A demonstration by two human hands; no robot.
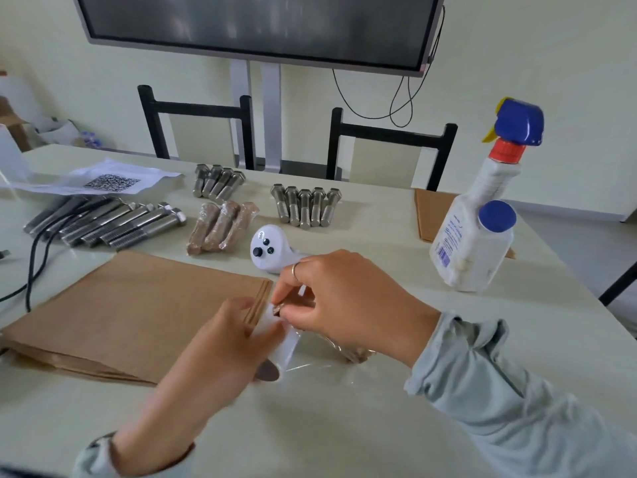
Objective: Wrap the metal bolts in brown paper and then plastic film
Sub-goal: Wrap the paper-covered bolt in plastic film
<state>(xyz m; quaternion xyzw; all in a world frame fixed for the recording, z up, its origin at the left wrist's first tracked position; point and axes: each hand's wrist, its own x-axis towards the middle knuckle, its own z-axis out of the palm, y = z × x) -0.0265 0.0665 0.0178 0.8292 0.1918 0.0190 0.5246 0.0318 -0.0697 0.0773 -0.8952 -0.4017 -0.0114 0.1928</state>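
My left hand (220, 343) grips a white roll of plastic film (281, 343) near the table's front, its dark core end facing me. My right hand (348, 298) pinches a paper-wrapped bolt (277, 310) at the roll's top end, mostly hidden under the fingers. Clear film (320, 365) lies stretched on the table under my right wrist. A stack of brown paper sheets (138, 312) lies to the left. Three wrapped bolts (220, 227) lie behind it. Bare metal bolts lie in groups: long ones (113, 220), a short group (219, 182) and another (306, 207).
A white controller (270, 248) lies just behind my hands. A spray bottle (479, 215) stands at the right on brown card (427, 215). A QR-code sheet (110, 182) and a black cable (38, 257) are at the left. Two black chairs (196, 125) stand behind the table.
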